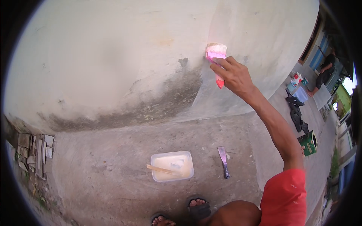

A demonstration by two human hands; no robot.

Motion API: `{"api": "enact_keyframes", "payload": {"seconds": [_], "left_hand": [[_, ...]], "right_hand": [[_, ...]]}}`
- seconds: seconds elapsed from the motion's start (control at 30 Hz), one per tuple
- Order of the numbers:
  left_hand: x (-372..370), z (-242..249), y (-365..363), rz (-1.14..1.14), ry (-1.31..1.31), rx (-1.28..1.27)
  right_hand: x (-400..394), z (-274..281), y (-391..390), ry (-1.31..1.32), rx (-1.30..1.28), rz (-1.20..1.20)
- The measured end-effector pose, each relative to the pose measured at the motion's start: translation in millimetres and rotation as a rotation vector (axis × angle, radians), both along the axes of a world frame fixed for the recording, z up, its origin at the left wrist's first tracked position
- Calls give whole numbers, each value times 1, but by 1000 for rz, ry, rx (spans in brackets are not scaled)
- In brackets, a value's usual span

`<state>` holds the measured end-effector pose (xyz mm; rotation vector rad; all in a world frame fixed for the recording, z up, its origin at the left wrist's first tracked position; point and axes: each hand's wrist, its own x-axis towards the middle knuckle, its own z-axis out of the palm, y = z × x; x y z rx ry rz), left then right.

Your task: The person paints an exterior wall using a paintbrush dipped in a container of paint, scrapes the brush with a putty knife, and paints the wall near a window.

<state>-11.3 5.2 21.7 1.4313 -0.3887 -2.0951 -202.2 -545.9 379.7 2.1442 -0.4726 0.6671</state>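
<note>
My right hand [235, 77] is closed round the red handle of a wide paintbrush [217, 52]. Its pale bristles point up and lie against the wall [151, 49]. Right of the brush the wall has a fresh whitish coat; to the left and below, a dark, stained patch [169, 94] shows. On the concrete floor stands a clear plastic tub [191, 171] holding cream-coloured paint, with a wooden stick [162, 170] resting across its left edge. A scraper [223, 162] with a dark handle lies right of the tub. My left hand is out of view.
Stacked tile and wood pieces [36, 152] lie at the far left. To the right are a green tin [309, 144], dark sandals [296, 113] and a translucent tub [300, 94]. Another person [326, 69] sits farther back. My sandalled feet [198, 207] are at the bottom.
</note>
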Motion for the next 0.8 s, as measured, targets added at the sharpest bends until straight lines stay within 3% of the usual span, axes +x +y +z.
{"api": "enact_keyframes", "payload": {"seconds": [0.07, 0.17, 0.37, 0.67, 0.77, 0.8], "left_hand": [[0, -3, 2, -7, -28, -50], [-2, -5, 1, 76, 50, 60], [-2, -23, 8, 39, 63, -19], [-1, -12, 5, 11, -6, -53], [-1, 14, -8, -12, -31, 20], [1, -2, -4, -11, -34, 32]], "right_hand": [[-7, -18, 12, -2, 142, 9], [-16, -5, 21, -368, 412, 263], [-28, 8, 48, -627, 818, 344], [-23, -26, 90, -735, 913, 404], [-24, -49, 98, -730, 885, 425], [-24, -56, 103, -735, 897, 423]]}}
